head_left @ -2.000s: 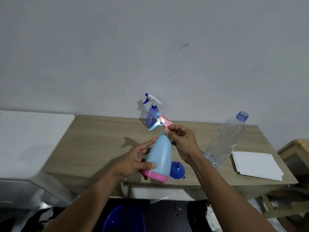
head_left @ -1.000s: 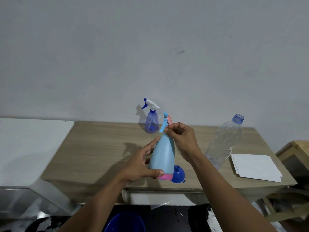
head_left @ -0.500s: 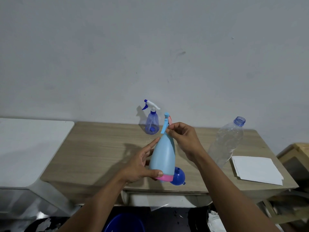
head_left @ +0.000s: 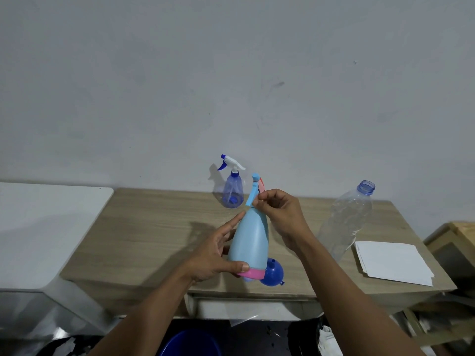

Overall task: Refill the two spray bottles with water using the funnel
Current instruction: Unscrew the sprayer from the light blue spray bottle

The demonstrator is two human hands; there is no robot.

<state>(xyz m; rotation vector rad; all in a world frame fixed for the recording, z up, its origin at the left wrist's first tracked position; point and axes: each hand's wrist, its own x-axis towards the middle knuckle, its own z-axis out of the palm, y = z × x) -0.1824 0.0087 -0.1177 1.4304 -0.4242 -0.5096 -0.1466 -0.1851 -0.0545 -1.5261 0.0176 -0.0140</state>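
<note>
A light blue spray bottle (head_left: 250,240) with a pink base band stands near the front edge of the wooden table (head_left: 154,232). My left hand (head_left: 214,255) wraps its lower body. My right hand (head_left: 281,217) pinches its blue and pink spray head (head_left: 255,188) at the neck. A dark blue funnel (head_left: 272,274) lies on the table right behind the bottle's base. A second, clear blue spray bottle (head_left: 232,188) with a white and blue trigger stands at the back by the wall. A large clear water bottle (head_left: 349,219), uncapped, stands to the right.
A stack of white paper (head_left: 393,262) lies at the table's right end. A white surface (head_left: 38,227) adjoins the table on the left. A blue bucket (head_left: 190,344) sits on the floor below the table. A wooden crate (head_left: 457,240) stands at the far right.
The spray head has turned in my right hand: its trigger pointed left two seconds ago and now points towards the wall. My left hand has kept hold of the bottle's body.
</note>
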